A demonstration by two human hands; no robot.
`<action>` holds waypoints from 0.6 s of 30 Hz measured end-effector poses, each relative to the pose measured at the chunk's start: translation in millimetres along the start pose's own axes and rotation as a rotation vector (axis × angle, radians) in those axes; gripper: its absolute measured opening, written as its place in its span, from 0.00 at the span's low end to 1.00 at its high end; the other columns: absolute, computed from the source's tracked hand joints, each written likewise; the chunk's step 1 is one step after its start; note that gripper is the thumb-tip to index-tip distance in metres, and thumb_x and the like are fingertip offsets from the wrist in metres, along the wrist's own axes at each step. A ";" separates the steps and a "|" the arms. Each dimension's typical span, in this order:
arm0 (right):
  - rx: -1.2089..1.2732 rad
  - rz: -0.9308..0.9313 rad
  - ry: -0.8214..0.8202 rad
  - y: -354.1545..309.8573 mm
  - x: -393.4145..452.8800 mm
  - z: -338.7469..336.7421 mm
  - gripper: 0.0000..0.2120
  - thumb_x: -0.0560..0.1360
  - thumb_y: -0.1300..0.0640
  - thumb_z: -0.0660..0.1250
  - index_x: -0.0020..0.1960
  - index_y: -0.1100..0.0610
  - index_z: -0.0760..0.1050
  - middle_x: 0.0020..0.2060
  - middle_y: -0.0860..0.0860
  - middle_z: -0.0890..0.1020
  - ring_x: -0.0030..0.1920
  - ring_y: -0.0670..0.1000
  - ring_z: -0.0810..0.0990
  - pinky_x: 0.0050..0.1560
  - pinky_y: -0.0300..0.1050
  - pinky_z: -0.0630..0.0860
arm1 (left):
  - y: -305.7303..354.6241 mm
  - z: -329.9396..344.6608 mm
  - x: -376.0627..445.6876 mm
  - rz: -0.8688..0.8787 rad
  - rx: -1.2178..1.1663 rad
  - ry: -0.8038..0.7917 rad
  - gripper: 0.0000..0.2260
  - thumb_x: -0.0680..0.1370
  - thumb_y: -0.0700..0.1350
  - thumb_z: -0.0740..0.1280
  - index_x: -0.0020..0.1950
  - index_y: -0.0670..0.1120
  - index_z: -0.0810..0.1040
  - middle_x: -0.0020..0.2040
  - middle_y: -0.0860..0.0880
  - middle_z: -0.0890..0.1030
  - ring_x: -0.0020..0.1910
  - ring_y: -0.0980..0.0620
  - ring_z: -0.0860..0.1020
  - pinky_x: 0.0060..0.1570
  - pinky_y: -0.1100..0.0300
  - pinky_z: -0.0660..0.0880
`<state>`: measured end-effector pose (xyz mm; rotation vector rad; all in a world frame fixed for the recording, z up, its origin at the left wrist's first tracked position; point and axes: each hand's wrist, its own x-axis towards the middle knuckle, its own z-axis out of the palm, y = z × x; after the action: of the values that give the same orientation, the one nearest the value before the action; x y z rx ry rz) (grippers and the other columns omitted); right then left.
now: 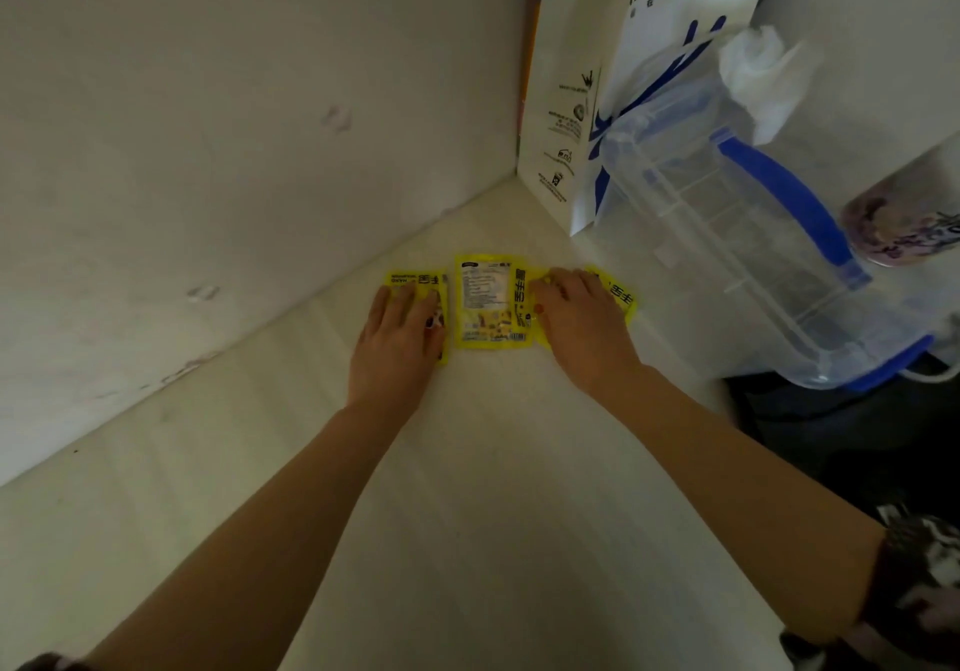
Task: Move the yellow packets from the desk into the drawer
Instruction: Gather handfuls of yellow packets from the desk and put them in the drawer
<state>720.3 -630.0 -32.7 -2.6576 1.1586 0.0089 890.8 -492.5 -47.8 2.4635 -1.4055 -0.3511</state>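
Three yellow packets lying side by side on the white desk [467,488].
Left hand [397,343] is pressing flat, fingers spread, on the left packet [410,279]; right hand [584,327] is likewise covering the right packet [621,296]; the middle packet [491,301] is lying between them, label up.

- Pale desk [467,488], filling the lower frame.
- Three yellow packets [491,301] flat at centre.
- White coffee bag [576,114] and clear plastic box [753,275], upper right.
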 end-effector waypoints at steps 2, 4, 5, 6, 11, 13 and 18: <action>0.007 0.015 -0.016 -0.1 -5.9 -2.0 0.16 0.77 0.57 0.63 0.64 0.55 0.73 0.60 0.58 0.75 0.61 0.64 0.70 0.61 0.58 0.68 | -0.6 -4.3 -8.4 -0.061 -0.003 0.064 0.22 0.77 0.56 0.56 0.65 0.47 0.76 0.69 0.43 0.72 0.72 0.39 0.64 0.69 0.46 0.64; 0.005 0.052 -0.044 -0.7 -10.9 -3.8 0.19 0.77 0.53 0.62 0.67 0.54 0.70 0.58 0.58 0.73 0.60 0.64 0.68 0.64 0.58 0.65 | 1.7 -8.8 -16.2 -0.209 0.019 0.089 0.18 0.76 0.55 0.64 0.64 0.51 0.75 0.70 0.46 0.69 0.71 0.41 0.63 0.68 0.45 0.64; 0.002 0.064 -0.054 -1.8 -13.5 -5.4 0.21 0.77 0.52 0.63 0.69 0.53 0.68 0.58 0.58 0.72 0.61 0.63 0.67 0.64 0.57 0.63 | 3.1 -10.1 -19.2 -0.295 0.011 0.085 0.20 0.75 0.56 0.65 0.66 0.52 0.73 0.72 0.47 0.67 0.71 0.41 0.62 0.68 0.45 0.63; -0.002 0.070 -0.068 -3.8 -16.5 -7.2 0.23 0.76 0.52 0.63 0.70 0.53 0.66 0.59 0.58 0.71 0.61 0.62 0.67 0.64 0.56 0.62 | 4.7 -12.6 -22.1 -0.387 -0.015 0.072 0.25 0.74 0.57 0.66 0.69 0.51 0.69 0.74 0.47 0.64 0.72 0.41 0.60 0.68 0.45 0.63; 0.010 0.094 -0.109 -13.2 -33.1 -11.2 0.30 0.74 0.49 0.67 0.72 0.51 0.61 0.60 0.57 0.68 0.59 0.60 0.69 0.61 0.55 0.67 | 3.9 -15.6 -29.0 -0.617 -0.175 0.001 0.43 0.72 0.55 0.70 0.77 0.40 0.51 0.76 0.42 0.61 0.73 0.39 0.57 0.70 0.45 0.61; 0.035 0.107 -0.107 -16.0 -39.9 -8.2 0.30 0.73 0.49 0.68 0.71 0.52 0.62 0.58 0.56 0.68 0.59 0.59 0.69 0.60 0.54 0.68 | 6.1 -17.5 -31.0 -0.570 -0.172 0.005 0.39 0.74 0.51 0.68 0.77 0.41 0.51 0.73 0.41 0.65 0.71 0.38 0.60 0.67 0.45 0.63; 0.124 0.103 -0.076 -22.2 -54.2 -7.5 0.26 0.72 0.53 0.70 0.67 0.56 0.67 0.58 0.58 0.71 0.59 0.59 0.70 0.61 0.51 0.69 | 15.3 -24.4 -35.8 -0.476 -0.198 -0.018 0.37 0.75 0.41 0.67 0.78 0.47 0.49 0.69 0.40 0.66 0.65 0.36 0.65 0.64 0.45 0.63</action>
<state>698.6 -578.0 -15.0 -2.4665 1.2287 0.0548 869.4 -466.0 -17.1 2.6027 -0.7298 -0.5797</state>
